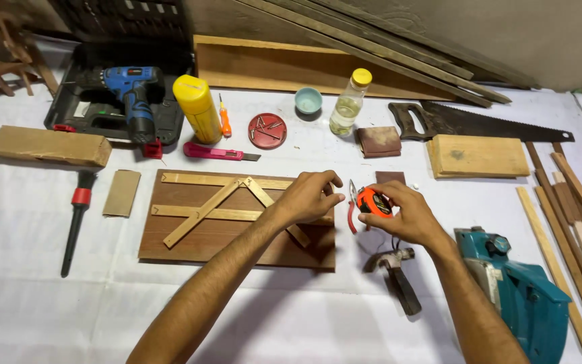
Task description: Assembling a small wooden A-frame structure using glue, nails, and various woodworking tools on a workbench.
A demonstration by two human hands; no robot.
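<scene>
Starting at my far left, I see a wooden block (pixel 52 146) lying on the white table cover (pixel 48 296), with a black-handled tool with a red collar (pixel 77 220) below it and a small sanding pad (pixel 121 193) just beside that. Behind them a blue cordless drill (pixel 131 91) rests in its open black case (pixel 69 108), next to a yellow can (pixel 197 108), a small orange screwdriver (pixel 225 120) and a pink utility knife (pixel 220 153).

Moving on, a brown board (pixel 197 243) carries a frame of pale wooden strips (pixel 203 214). My left hand (pixel 310 197) hovers over the board's right end, fingers curled and pinched toward the tape; I cannot tell whether it grips the tape's tip. My right hand (pixel 405 214) is closed around an orange tape measure (pixel 374 202), holding it just above the table, right of the board. Red-handled pliers (pixel 351 214) lie just under it, and a hammer (pixel 395 273) lies nearer me.

Further right, a handsaw (pixel 479 123) lies behind a pale wood block (pixel 477 156), a teal electric planer (pixel 523 296) sits by my right forearm, and thin wooden slats (pixel 574 222) lie at the edge.
</scene>
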